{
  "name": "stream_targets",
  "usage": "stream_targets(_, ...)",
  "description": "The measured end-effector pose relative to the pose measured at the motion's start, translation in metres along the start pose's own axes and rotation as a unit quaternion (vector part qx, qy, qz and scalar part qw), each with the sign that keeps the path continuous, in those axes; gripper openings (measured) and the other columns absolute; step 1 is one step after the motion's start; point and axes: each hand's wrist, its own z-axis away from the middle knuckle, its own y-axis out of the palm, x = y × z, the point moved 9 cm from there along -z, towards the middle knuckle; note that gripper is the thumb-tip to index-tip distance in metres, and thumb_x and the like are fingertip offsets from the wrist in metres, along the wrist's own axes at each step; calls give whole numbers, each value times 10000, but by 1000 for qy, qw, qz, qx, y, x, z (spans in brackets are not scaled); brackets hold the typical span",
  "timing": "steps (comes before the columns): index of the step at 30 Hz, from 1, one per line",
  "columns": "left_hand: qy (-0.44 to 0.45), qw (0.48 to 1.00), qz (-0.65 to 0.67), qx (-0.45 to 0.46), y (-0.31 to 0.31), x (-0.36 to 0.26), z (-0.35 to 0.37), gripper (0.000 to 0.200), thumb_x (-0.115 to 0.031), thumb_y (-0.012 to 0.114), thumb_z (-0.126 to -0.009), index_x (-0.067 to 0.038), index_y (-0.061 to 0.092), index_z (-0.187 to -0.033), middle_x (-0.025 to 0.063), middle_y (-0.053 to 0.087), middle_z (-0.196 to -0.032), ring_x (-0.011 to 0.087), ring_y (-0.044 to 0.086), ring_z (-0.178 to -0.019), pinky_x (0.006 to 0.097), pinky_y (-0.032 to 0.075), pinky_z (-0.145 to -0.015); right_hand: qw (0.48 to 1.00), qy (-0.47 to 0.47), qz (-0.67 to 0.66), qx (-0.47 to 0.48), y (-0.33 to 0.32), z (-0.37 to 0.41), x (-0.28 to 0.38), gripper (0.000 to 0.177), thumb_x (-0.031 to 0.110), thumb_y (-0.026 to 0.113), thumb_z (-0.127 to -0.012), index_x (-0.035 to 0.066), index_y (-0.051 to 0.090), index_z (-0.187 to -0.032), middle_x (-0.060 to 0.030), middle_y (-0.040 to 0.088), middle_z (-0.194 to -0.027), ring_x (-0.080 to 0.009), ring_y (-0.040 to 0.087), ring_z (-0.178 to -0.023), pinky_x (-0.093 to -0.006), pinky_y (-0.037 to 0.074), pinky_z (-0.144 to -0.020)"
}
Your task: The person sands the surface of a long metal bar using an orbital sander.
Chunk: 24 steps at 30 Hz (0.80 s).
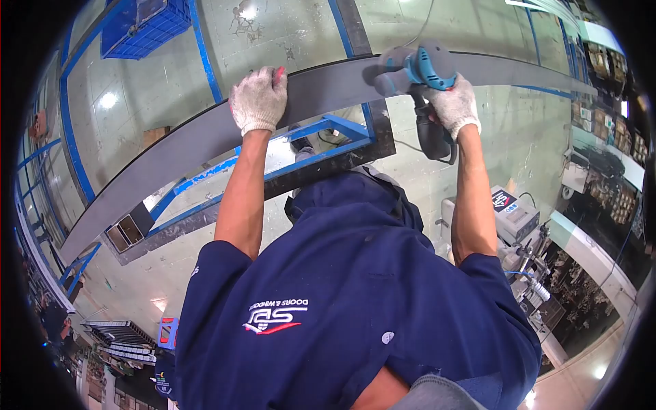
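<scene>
A long grey flat strip [318, 87] stretches across the view, curved by the lens. My left hand [260, 101], in a whitish knit glove with a red patch at the thumb, is closed over the strip, its fingers curled at the far edge. My right hand [454, 106], also gloved, is wrapped around the handle of a teal and black power sander [425, 66]. The sander's head is over the strip and smeared by motion. From its rear a black dust canister [433, 133] hangs on the near side of the strip. My right palm and fingertips are mostly hidden.
A blue-painted metal frame stand [352, 131] stands under the strip. At the upper left is a blue crate [147, 27]. A grey machine box [516, 217] stands at the right, near shelves of parts [605, 126]. A thin cable [424, 24] runs near the sander.
</scene>
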Motion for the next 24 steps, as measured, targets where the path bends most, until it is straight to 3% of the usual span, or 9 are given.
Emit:
stream_targets(1, 4, 1000, 14, -10, 0, 1, 1, 350, -448, 688, -1098, -139, 851, -1117, 151, 842, -1041, 391, 804, -993, 524, 603, -896, 1000, -12, 24, 9, 8, 4, 6, 428, 339, 969, -811, 39, 820, -1079, -138, 820, -869, -231, 788, -732, -395, 627, -735)
stream_targets(5, 14, 990, 106, -90, -16, 5, 6, 314, -391, 711, -1097, -116, 847, -1161, 177, 834, -1069, 411, 795, -1019, 530, 606, -899, 990, -74, 113, 29, 58, 28, 31, 609, 464, 921, -862, 19, 770, -1250, -293, 827, -1156, -479, 804, -1151, -510, 626, -1010)
stream_targets(7, -5, 981, 159, -116, -19, 13, 9, 298, -370, 723, -1079, -114, 837, -1182, 182, 829, -1090, 412, 788, -1033, 538, 596, -924, 983, -118, 135, 33, 80, 53, 58, 575, 384, 877, -901, 16, 712, -1310, -315, 813, -1188, -511, 783, -1163, -539, 618, -1030)
stream_targets(10, -5, 974, 175, -141, -20, 21, 13, 296, -346, 731, -1067, -99, 829, -1197, 201, 822, -1098, 429, 779, -1044, 543, 595, -933, 977, -124, 152, 81, 111, 75, 76, 462, 270, 825, -903, 17, 696, -1267, -332, 801, -1123, -535, 765, -1147, -553, 613, -1017)
stream_targets(13, 5, 981, 147, -128, -18, 25, 16, 305, -344, 723, -1069, -89, 827, -1199, 216, 818, -1098, 440, 776, -1042, 541, 599, -930, 971, -129, 158, 125, 120, 83, 85, 460, 260, 818, -902, 15, 693, -1270, -335, 801, -1134, -534, 764, -1155, -553, 612, -1021)
stream_targets(17, 5, 979, 155, -135, -16, 27, 15, 318, -359, 706, -1080, -92, 826, -1205, 216, 819, -1096, 442, 779, -1029, 540, 597, -927, 979, -133, 147, 43, 92, 54, 57, 568, 349, 898, -875, 13, 715, -1295, -301, 824, -1130, -491, 795, -1152, -528, 619, -1020)
stream_targets(19, -1, 976, 168, -138, -15, 26, 13, 328, -376, 695, -1090, -100, 826, -1209, 206, 823, -1096, 432, 782, -1035, 542, 591, -928, 985, -121, 126, 4, 67, 34, 39, 537, 355, 907, -874, 24, 743, -1264, -172, 837, -978, -278, 831, -864, -418, 647, -810)
stream_targets(21, -6, 976, 174, -130, -17, 24, 13, 338, -389, 684, -1098, -105, 827, -1210, 195, 827, -1098, 423, 785, -1040, 540, 589, -928, 991, -100, 88, -9, 46, 11, 15, 445, 299, 920, -856, 34, 763, -1178, -83, 789, -874, -163, 741, -674, -349, 596, -643)
stream_targets(24, -3, 980, 172, -100, -18, 18, 11, 374, -419, 654, -1117, -101, 829, -1209, 178, 835, -1121, 410, 787, -1054, 531, 588, -935, 999, -2, 24, 22, 15, 12, 22, 397, 262, 946, -837, 28, 770, -1105, -61, 752, -795, -160, 692, -578, -350, 554, -538)
